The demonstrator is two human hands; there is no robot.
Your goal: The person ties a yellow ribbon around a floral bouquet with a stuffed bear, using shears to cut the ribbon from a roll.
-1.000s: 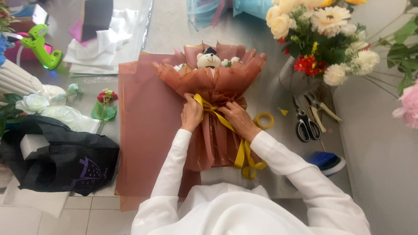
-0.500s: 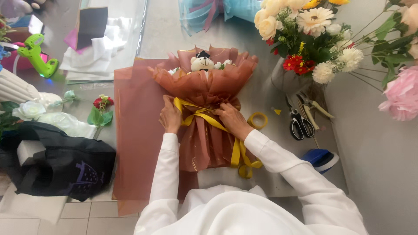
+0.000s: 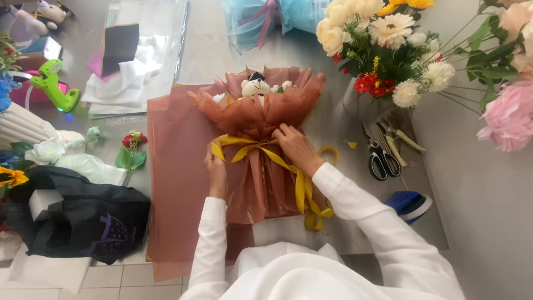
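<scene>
A brown paper sheet (image 3: 177, 183) lies flat on the grey table (image 3: 311, 44), and on it rests the bouquet (image 3: 258, 144) in brown wrapping, its long axis running near to far, the fanned top pointing away and the stem end toward the person. A small plush bear (image 3: 255, 86) sits in the far opening of the wrap. A yellow ribbon (image 3: 261, 150) crosses the waist, its tail trailing to the near right. The right hand (image 3: 297, 147) lies on the wrap with fingers curled, pinching the ribbon at the knot. The left hand (image 3: 215, 169) presses the left edge of the wrap, fingers together. A vase (image 3: 358, 103) on the right holds mixed flowers (image 3: 383, 39); scissors (image 3: 379, 158) lie just near of it
</scene>
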